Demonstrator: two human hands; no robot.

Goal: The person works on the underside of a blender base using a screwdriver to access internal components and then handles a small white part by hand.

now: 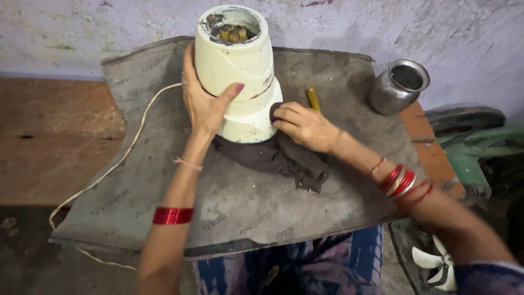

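A cream-coloured mixer grinder base [240,65] stands upright on a grey mat [229,202], its dirty top coupling facing up. My left hand [204,101] grips its left side, thumb across the front. My right hand [303,125] presses a dark brown cloth [278,158] against the base's lower right side. The cloth trails onto the mat in front of the base. Red bangles are on both my wrists.
A white power cord [117,164] runs from the base off the mat's left edge. A steel pot [398,86] stands at the back right, a yellow-handled tool [312,98] behind my right hand. Green fan parts [475,147] and a white fan blade [436,262] lie at right.
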